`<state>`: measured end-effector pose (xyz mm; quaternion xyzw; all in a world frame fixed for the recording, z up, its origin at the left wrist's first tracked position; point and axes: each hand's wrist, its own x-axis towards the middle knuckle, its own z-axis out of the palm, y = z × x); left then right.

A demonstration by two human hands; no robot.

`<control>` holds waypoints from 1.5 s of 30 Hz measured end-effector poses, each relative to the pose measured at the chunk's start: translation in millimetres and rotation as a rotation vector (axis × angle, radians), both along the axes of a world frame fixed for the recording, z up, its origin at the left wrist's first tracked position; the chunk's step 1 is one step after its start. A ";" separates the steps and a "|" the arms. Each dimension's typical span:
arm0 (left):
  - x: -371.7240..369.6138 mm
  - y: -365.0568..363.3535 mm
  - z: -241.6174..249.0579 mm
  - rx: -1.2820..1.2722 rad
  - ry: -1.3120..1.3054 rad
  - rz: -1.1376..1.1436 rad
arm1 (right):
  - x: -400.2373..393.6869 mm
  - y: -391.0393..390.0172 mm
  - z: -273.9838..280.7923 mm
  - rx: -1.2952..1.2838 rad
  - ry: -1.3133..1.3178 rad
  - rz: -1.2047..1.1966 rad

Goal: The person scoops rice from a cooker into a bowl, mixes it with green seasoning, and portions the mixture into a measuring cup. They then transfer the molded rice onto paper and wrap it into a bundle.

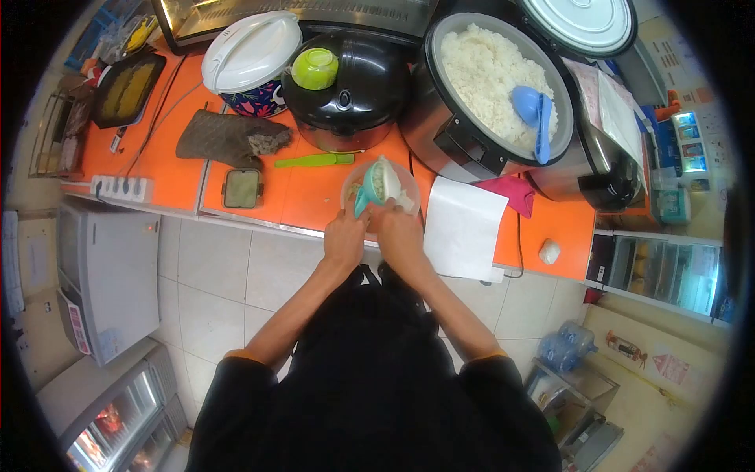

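Observation:
Both my hands are together at the counter's front edge. My left hand (pixel 344 238) is closed around the handle of a teal scoop (pixel 366 194), whose cup holds white rice and tilts over a shallow translucent bowl (pixel 410 186). My right hand (pixel 399 236) is beside it, fingers curled near the scoop and the bowl's rim; what they grip is hidden. Some pale bits, perhaps rice, lie in the bowl. To the upper right, an open rice cooker (pixel 440 118) is full of white rice (pixel 491 71), with a blue rice paddle (pixel 543 134) resting on top.
Left of the bowl are a green strip (pixel 314 160), a small green-filled container (pixel 242 189) and a dark cloth (pixel 212 138). A shut black cooker (pixel 370 79) bears a green bowl (pixel 314 69). White paper (pixel 464 228) and a pink cloth (pixel 515 194) lie right.

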<state>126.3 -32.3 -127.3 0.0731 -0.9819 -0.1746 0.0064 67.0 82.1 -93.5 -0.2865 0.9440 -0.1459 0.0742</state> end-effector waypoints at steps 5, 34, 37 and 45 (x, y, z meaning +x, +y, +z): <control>5.5 -5.9 -19.8 0.082 0.055 0.028 | 9.4 5.2 -21.4 0.017 0.049 0.089; 61.8 -52.9 -35.3 0.315 0.271 0.427 | -56.2 35.1 -62.1 0.355 -0.293 0.135; 51.8 -51.5 -40.4 0.300 0.240 0.426 | -49.1 22.1 -82.7 0.298 -0.328 0.073; 39.4 -51.0 -41.8 0.327 0.239 0.407 | -30.7 -9.5 -81.7 -0.072 -0.337 -0.064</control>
